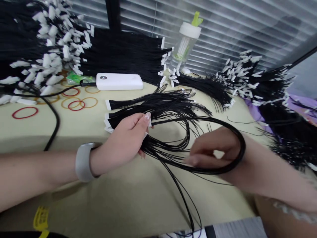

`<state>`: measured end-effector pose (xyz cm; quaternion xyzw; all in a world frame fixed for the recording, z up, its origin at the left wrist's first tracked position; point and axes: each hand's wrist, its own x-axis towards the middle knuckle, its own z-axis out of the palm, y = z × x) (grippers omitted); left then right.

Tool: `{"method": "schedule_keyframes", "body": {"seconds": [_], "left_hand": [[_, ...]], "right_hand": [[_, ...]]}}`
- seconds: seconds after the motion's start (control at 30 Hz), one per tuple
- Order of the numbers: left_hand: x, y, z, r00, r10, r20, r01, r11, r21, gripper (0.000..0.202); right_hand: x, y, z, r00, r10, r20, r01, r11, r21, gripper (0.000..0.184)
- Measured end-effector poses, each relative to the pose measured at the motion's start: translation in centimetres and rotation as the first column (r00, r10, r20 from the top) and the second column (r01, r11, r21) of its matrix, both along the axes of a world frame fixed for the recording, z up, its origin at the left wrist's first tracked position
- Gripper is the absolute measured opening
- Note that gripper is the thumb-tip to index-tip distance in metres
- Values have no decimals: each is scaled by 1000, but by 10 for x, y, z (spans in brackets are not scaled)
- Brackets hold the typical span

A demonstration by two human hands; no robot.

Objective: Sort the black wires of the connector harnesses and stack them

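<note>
My left hand [128, 135] grips a bundle of black wires [158, 148] by its white connector ends, thumb pressed on top. From there the wires bend into a large loop [241, 145] that passes over the back of my right hand [215, 148]. That hand is slightly blurred, its fingers curled and pinched on thin wires at the loop's lower side. Several wire ends hang down toward the table's front edge. Just behind my left hand lie flat bundles of black wires [153, 99] with white connectors at their left ends.
A white power bank [120, 81] with a black cable [55, 115] lies behind, near red and yellow rubber bands [24, 112]. Large stacks of black wires [123, 53] fill the back and right. A clear bottle [184, 43] stands by the window blinds [223, 26].
</note>
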<state>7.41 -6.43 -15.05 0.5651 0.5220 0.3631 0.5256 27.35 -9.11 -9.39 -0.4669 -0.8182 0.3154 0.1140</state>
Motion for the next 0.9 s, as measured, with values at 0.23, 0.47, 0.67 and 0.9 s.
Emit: {"method": "schedule_keyframes", "body": {"seconds": [0.23,0.47,0.67,0.9], "left_hand": [[-2,1,-2,999,-43,18,43,999,15,36],[-1,1,1,999,-40,-7,40,999,11,35],[0,1,0,999,-40,15,40,999,-6,35],[-1,0,-1,998,-56,12,56,998,-11,36]], "right_hand": [[-29,-4,-27,994,101,45,-104,992,69,17],[-34,-5,-26,996,57,67,-65,990,125,13],[-22,-1,-25,971,80,226,-126,973,194,16],[27,28,2,889,-453,-67,448,832,328,9]]}}
